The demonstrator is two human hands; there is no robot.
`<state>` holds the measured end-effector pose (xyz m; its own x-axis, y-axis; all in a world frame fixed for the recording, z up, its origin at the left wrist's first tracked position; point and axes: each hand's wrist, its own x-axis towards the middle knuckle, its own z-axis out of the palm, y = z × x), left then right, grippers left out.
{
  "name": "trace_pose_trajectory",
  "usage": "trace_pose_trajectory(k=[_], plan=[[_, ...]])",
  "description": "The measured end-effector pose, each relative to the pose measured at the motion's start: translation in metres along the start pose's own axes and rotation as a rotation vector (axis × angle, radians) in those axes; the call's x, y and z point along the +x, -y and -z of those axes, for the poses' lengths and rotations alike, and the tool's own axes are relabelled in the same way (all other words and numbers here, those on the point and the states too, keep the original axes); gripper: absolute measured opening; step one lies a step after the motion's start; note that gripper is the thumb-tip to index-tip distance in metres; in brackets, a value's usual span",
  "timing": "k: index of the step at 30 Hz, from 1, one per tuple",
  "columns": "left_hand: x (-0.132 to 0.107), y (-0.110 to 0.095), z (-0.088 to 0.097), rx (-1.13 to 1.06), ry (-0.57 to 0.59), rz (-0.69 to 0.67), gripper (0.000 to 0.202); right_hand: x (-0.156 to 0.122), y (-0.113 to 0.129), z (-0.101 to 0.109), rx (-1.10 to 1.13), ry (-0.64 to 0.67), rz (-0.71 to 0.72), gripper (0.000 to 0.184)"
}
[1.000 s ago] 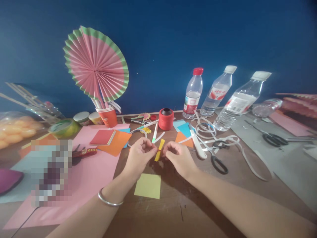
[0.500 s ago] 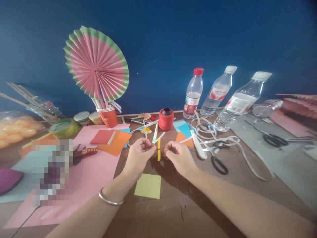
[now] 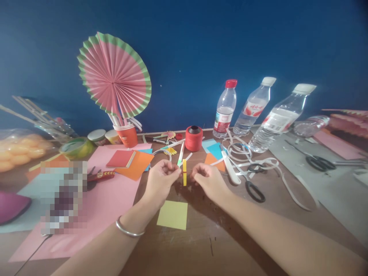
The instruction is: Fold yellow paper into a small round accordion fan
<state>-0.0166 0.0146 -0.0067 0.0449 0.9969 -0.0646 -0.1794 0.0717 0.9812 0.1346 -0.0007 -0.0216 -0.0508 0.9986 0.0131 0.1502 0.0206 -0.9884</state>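
Note:
Between my two hands stands a narrow yellow folded paper [image 3: 184,177], upright, with a thin dark reddish band across its middle. The fingertips of my left hand [image 3: 163,177] are pinched together at its left side, apparently gripping it at the band. On the other side, my right hand [image 3: 209,180] has thumb and fingers pressed together, a small gap away from the paper. Whatever it pinches is too fine to make out. A pale yellow square sheet [image 3: 172,215] lies flat on the table below the hands.
A red thread spool [image 3: 193,138] stands behind the hands. To the right lie a white-handled craft knife [image 3: 230,168], black-handled scissors [image 3: 255,191] and tangled white strips [image 3: 270,163]. Water bottles [image 3: 224,111] stand behind. A pleated fan [image 3: 115,76] rises from an orange cup [image 3: 127,136].
The hands and the yellow folded paper keep almost the same pose. The whole view has shifted very slightly.

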Motion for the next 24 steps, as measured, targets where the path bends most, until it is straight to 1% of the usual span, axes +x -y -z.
trace_pose_trajectory(k=[4,7,9,12,15,17,20,22,24], plan=[[0.001,0.001,0.000,-0.005,0.026,0.003,0.027,0.001,0.001,0.000,0.085,-0.032,-0.011,0.006],[0.001,0.000,0.000,0.004,0.024,0.015,0.027,0.000,0.005,-0.001,0.212,-0.081,-0.003,0.015],[0.001,-0.001,0.000,0.001,0.009,0.020,0.027,-0.002,0.008,-0.001,0.242,-0.097,0.005,0.018],[0.001,-0.001,0.000,-0.002,-0.009,0.020,0.027,-0.007,0.011,-0.003,0.087,-0.110,0.027,0.014],[0.001,0.001,0.001,0.003,-0.024,-0.018,0.025,-0.011,0.013,-0.005,-0.106,-0.138,0.072,0.012],[0.001,0.002,0.000,0.003,-0.018,-0.041,0.025,-0.013,0.014,-0.006,-0.164,-0.134,0.085,0.012],[0.000,0.002,0.000,0.004,-0.002,-0.049,0.025,-0.013,0.013,-0.007,-0.166,-0.122,0.066,0.012],[0.000,0.002,0.000,0.004,-0.016,-0.048,0.025,-0.012,0.011,-0.006,-0.092,-0.161,0.034,0.014],[0.000,0.002,0.000,-0.007,-0.031,-0.042,0.025,-0.010,0.009,-0.006,0.023,-0.207,0.001,0.021]])
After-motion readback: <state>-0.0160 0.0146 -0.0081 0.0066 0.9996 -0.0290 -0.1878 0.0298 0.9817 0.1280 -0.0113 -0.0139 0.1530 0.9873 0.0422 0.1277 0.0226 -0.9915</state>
